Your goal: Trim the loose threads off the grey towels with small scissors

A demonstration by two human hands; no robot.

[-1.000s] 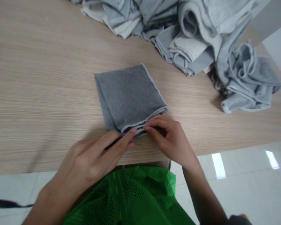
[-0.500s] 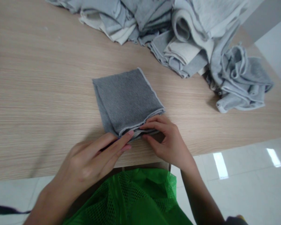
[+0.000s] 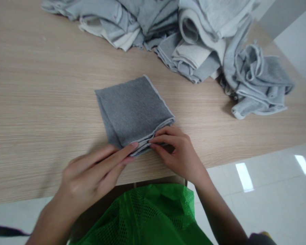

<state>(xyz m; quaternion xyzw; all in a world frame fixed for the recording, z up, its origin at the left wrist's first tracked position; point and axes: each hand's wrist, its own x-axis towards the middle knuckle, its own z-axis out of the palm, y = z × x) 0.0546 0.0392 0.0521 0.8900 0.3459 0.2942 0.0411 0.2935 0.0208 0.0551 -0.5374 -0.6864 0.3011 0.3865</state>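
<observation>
A folded grey cloth with a pale stitched edge lies on the wooden table near its front edge. My left hand pinches the cloth's near left corner, fingers laid along the layered edge and the thumb side hidden. At the middle of that same near edge, my right hand grips the layers between thumb and fingertips. The stacked edges show between the two hands.
A heap of grey and off-white cloths fills the far side of the table. To the right sits a crumpled grey cloth bundle. Below the front edge is a green mesh garment, with tiled floor beyond.
The view has shifted slightly. The near edge layers of the cloth now lie closer together, and the right thumb has closed in on them.
</observation>
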